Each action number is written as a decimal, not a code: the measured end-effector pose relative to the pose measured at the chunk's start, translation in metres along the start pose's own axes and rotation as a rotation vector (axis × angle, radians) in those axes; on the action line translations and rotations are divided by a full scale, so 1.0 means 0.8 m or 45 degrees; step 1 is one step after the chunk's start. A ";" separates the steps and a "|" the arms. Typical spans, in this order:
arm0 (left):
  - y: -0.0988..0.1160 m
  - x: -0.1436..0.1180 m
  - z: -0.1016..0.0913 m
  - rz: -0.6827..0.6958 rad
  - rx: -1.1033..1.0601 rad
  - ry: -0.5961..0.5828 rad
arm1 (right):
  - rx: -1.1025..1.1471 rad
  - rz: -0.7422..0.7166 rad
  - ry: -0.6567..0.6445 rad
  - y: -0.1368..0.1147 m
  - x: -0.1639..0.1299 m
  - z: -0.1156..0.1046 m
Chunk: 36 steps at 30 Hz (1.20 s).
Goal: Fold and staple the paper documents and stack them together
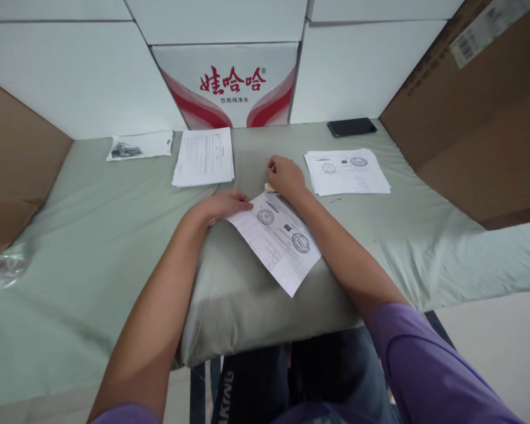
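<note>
White paper, thin and printed, makes up the stamped sheet (282, 247), which lies slantwise on the cloth-covered counter (256, 312), one corner pointing back toward the person; whether more leaves lie under it cannot be told. It should be very light and limp, easy to crease or tear and likely to slide on the cloth if nudged, so a gentle pinch at a corner or along an edge, clear of the print, would suit it best. At the sheet's left edge, the left hand (229, 204), a little blurred, has its fingers drawn together and appears to pinch the paper lightly. Just at the sheet's far corner, the right hand (287, 175) is curled with its fingers gathered in; a small beige object (269, 187) shows just below them, and whether the hand grips it or only covers part of it cannot be told. Beyond the sheet and to its left lies one paper stack (205, 156); beyond and to its right are a stamped stack (348, 171) and, farther off, a dark phone (351, 127). Both stacks look flat and loose, so their top leaves could slip easily.
</note>
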<state>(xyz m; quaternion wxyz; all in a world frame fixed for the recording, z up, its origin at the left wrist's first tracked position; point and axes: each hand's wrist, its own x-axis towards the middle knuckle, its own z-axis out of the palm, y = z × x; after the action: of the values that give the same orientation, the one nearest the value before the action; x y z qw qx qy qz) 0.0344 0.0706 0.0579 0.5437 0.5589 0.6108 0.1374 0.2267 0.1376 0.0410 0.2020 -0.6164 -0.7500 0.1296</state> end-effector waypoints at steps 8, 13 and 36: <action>-0.003 0.005 -0.002 0.031 0.053 -0.043 | -0.018 0.039 -0.007 -0.004 0.003 0.003; 0.000 0.003 -0.001 0.003 0.042 -0.043 | -0.060 0.042 -0.024 -0.005 0.003 0.003; 0.005 0.002 0.002 0.029 0.098 -0.020 | -0.346 -0.043 -0.228 -0.029 -0.007 -0.001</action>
<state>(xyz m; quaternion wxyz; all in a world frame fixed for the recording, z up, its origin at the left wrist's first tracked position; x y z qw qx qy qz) 0.0382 0.0726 0.0596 0.5250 0.5874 0.6050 0.1158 0.2076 0.1272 0.0510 0.0514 -0.6114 -0.7858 0.0781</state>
